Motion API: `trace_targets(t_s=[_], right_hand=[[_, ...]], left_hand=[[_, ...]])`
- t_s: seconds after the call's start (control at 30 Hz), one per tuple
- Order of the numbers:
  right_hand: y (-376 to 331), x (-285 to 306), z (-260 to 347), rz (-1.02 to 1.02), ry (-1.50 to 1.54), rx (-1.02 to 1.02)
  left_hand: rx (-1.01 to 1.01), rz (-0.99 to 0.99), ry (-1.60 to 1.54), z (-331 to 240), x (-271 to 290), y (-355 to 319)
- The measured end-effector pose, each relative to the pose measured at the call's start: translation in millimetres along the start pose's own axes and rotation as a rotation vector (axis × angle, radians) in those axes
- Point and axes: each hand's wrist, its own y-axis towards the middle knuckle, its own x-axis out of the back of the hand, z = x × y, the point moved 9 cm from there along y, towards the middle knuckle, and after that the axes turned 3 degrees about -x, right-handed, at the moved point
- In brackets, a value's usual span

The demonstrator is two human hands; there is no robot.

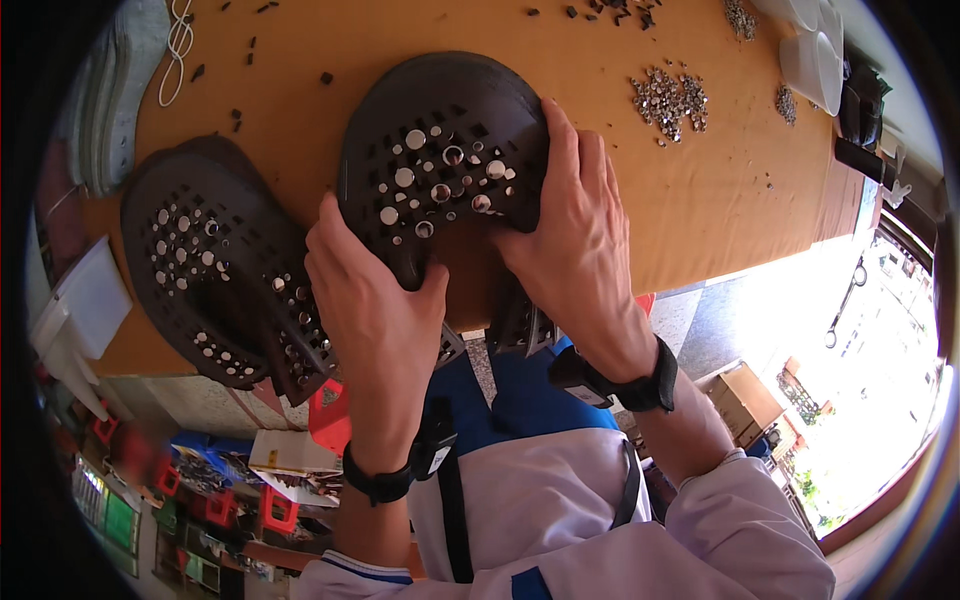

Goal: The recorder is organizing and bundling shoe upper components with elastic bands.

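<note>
My left hand [365,325] and my right hand [580,235] hold a dark brown perforated clog [445,95] between them, its toe pointing to the far side of the table. The left fingers press on its left side and the thumb lies near the foot opening. On the right, my fingers wrap over the side with the thumb at the opening's rim. Round silver studs of several sizes dot the clog's upper. Part of its heel end is hidden behind my hands. Left of it rests a matching clog [195,235], also studded, close to my left hand.
On the orange-brown table [730,200] lie a heap of silver studs [670,105] and scattered small dark pieces [625,12]. White cups [810,65] stand at the far right. A white string loop [178,50] and a grey stack [112,110] are at the left. Red stools [278,508] stand below.
</note>
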Motion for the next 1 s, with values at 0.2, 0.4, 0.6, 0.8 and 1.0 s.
trace_targets(t_s=[0.2, 0.4, 0.6, 0.8, 1.0], right_hand=[[-11, 2, -4, 0.011, -0.019, -0.072], [-22, -5, -7, -0.019, -0.015, -0.085], [-16, -4, -6, -0.025, 0.0, -0.092], [-5, -1, -6, -0.001, 0.037, -0.159], [-12, 12, 16, -0.003, -0.007, -0.024]], left_hand=[[0.024, -0.003, -0.011, -2, 4, -5], [0.068, 0.045, 0.009, 3, -1, -10], [0.077, -0.055, 0.073, 10, -5, -36], [0.147, 0.042, 0.045, 6, -8, -22], [0.124, -0.019, 0.024, 10, 19, -29]])
